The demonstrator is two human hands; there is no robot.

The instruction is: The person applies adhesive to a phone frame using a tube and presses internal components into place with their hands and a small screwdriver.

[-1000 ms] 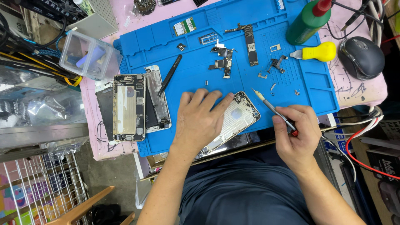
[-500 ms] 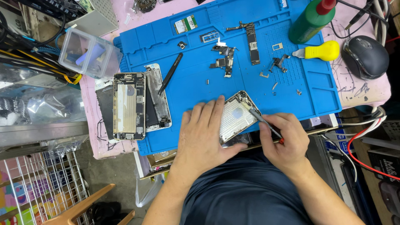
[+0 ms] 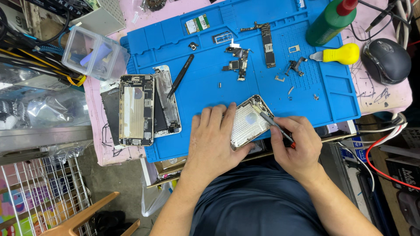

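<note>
My left hand presses flat on the left half of a silver phone housing, which lies tilted at the near edge of the blue work mat. My right hand grips a thin screwdriver with a red end. Its tip touches the housing's upper right corner. Small phone parts, a logic board and a flex assembly, lie spread on the mat beyond the housing.
Two more opened phones lie at the mat's left edge beside black tweezers. A clear plastic box sits far left. A green bottle, a yellow-handled tool and a dark mouse stand at the right.
My right hand brought the screwdriver left from beside the housing onto its corner. My left hand shifted down and left along the housing, which turned slightly.
</note>
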